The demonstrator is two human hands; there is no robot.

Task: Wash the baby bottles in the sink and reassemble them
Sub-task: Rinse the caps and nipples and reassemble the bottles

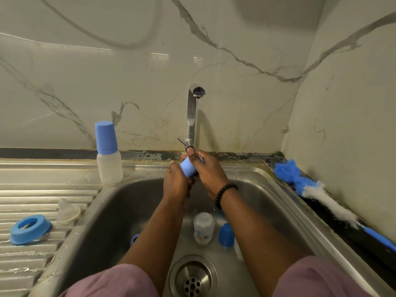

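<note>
1. Smooth light-blue plastic cap (pixel 188 168), a tapered cylinder, held over the sink basin (pixel 120 202) right under the tap spout (pixel 198 91), a thin stream of water falling onto it.
2. Left hand (pixel 174 181) wrapped round the cap's lower end, fingers curled.
3. Right hand (pixel 209 170) gripping its upper end, fingers curled over the top; beaded black bracelet (pixel 225 195) on that wrist.
4. Chrome tap column (pixel 191 121), glossy, rising behind the hands, with a thin lever (pixel 181 141) at its base.
5. Inside the brushed-steel basin, near the drain (pixel 192 277): a clear bottle body (pixel 203 227) lying down, a darker blue cap (pixel 226 234) just right of it, a small blue piece (pixel 134 239) left of the left forearm, mostly hidden.
6. Left of the basin on the ribbed steel drainboard (pixel 25 264): a frosted bottle (pixel 108 155) standing upright with blue cap on, a translucent silicone teat (pixel 68 213), a blue screw ring (pixel 30 229).
7. Right of the basin, along the marble-veined wall (pixel 107 71): a bottle brush (pixel 321 196) lying flat, fluffy blue-and-white bristles, blue handle.
</note>
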